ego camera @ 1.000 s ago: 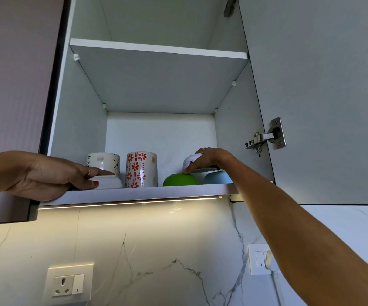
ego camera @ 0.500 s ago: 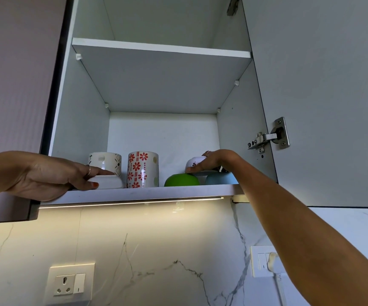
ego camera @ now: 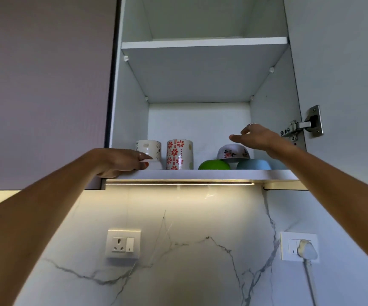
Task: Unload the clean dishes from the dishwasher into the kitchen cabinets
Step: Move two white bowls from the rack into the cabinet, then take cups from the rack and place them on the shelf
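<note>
The open cabinet's bottom shelf point(ego camera: 222, 174) carries a small white cup point(ego camera: 154, 164) at the left front, a patterned white mug point(ego camera: 148, 146) behind it, and a red-flowered mug point(ego camera: 179, 154). To the right, a white floral bowl point(ego camera: 233, 152) sits upside down on an upturned green bowl point(ego camera: 214, 164) and an upturned blue bowl point(ego camera: 253, 164). My left hand point(ego camera: 121, 162) holds the small white cup at the shelf's edge. My right hand point(ego camera: 256, 136) hovers just above the floral bowl, fingers straight, apart from it.
An upper shelf point(ego camera: 204, 41) stands above. The cabinet door point(ego camera: 344, 85) is swung open at right, with its hinge point(ego camera: 306, 124) near my right wrist. A closed door point(ego camera: 46, 85) is at left. The marble backsplash holds a socket point(ego camera: 123, 244) and a plugged switch plate point(ego camera: 300, 246).
My right hand has let go of the floral bowl and lifted off it; the bowl stays on the green and blue bowls. My left hand keeps its hold on the small cup.
</note>
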`<state>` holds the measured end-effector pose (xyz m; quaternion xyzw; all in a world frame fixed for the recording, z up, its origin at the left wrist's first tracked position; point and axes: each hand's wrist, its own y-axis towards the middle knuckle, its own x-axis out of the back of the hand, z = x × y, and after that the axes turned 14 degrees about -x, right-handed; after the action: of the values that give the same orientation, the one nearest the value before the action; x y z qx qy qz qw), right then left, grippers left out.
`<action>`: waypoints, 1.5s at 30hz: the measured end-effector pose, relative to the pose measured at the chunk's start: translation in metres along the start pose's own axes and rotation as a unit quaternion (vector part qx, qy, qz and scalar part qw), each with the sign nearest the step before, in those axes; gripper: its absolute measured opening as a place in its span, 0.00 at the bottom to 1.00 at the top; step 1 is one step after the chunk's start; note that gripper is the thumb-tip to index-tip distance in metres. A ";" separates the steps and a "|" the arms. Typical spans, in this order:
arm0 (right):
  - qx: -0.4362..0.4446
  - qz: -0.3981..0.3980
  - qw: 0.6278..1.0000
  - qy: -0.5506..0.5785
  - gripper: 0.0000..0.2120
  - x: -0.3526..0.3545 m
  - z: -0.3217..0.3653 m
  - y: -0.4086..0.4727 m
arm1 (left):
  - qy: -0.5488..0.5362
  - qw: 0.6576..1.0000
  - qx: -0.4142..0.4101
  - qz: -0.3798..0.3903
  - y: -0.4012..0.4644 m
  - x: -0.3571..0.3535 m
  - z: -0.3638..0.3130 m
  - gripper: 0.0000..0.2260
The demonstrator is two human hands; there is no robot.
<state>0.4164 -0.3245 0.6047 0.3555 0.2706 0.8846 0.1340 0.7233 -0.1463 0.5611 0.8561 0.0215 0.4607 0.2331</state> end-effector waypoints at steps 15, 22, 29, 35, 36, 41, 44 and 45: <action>0.017 -0.033 0.998 -0.040 0.26 0.078 -0.017 -0.133 | 0.191 0.953 -0.049 -0.232 0.011 -0.066 -0.009 0.24; -0.029 0.002 0.995 -0.098 0.24 0.081 -0.047 -0.235 | 0.258 0.941 -0.107 -0.189 -0.042 -0.141 -0.043 0.25; -0.105 0.057 0.980 -0.160 0.24 0.091 -0.111 -0.342 | 0.164 0.971 -0.164 -0.057 -0.092 -0.272 -0.099 0.24; -0.201 0.093 0.959 -0.179 0.24 0.105 -0.176 -0.416 | 0.106 0.967 -0.216 0.087 -0.137 -0.379 -0.153 0.26; -0.220 0.099 0.954 -0.179 0.24 0.110 -0.187 -0.430 | 0.109 0.960 -0.233 0.112 -0.146 -0.396 -0.161 0.26; -0.301 0.107 0.927 -0.197 0.25 0.136 -0.240 -0.489 | 0.126 0.927 -0.289 0.204 -0.178 -0.466 -0.195 0.27; -0.349 0.105 0.911 -0.194 0.26 0.154 -0.273 -0.524 | 0.140 0.912 -0.295 0.249 -0.195 -0.502 -0.213 0.27; -0.364 0.105 0.905 -0.193 0.26 0.160 -0.281 -0.534 | 0.146 0.907 -0.297 0.260 -0.198 -0.511 -0.218 0.27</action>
<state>0.1289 0.0734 0.2183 0.4716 -0.1402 0.8448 0.2103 0.2908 -0.0162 0.1815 0.6457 -0.3058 0.6098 0.3432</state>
